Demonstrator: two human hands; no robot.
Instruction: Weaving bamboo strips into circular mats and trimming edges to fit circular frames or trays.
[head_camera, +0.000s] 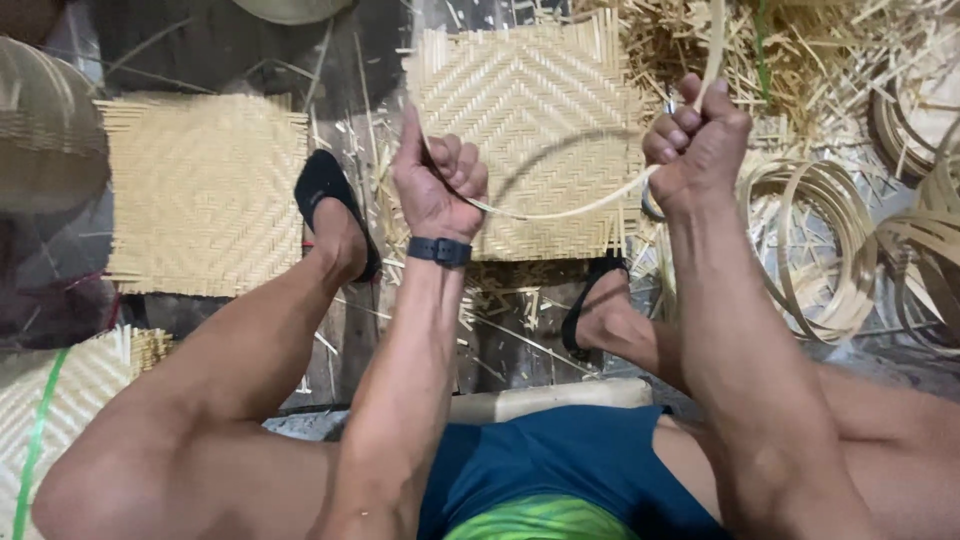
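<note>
A: Entry, head view. Left hand (437, 185) sits just left of frame centre, at about 11 o'clock from the middle. Fingers curled fully into a fist, thumb up, closed on one end of a thin, pale, bent bamboo strip (570, 210).

B: And the right?

A: Right hand (697, 145) at roughly 1 o'clock from centre, also clenched tight. The same strip passes through this fist and continues upward to the top edge at 12 o'clock. Between the two fists the strip sags in a shallow downward arc.

B: What lies beneath the strip?

A: A square woven bamboo mat with a herringbone pattern (530, 100), flat on the ground at 12 o'clock. The strip is above it; whether it touches, I cannot tell.

B: Other items?

A: A second square woven bamboo mat, finer weave (205, 190), at 9 o'clock, well apart from the first. A black wristband (439, 251) on the left wrist. Black sandals on both feet: left one (330, 195) between the two mats, right one (585, 300) just below the herringbone mat. Coiled hoops of flat bamboo strip (815, 245) at 3 o'clock, beside the right forearm. Loose straw-coloured bamboo offcuts (790, 60) heaped at 1 to 2 o'clock. A corner of another woven piece with a green band (40, 430) at 8 o'clock.
</note>
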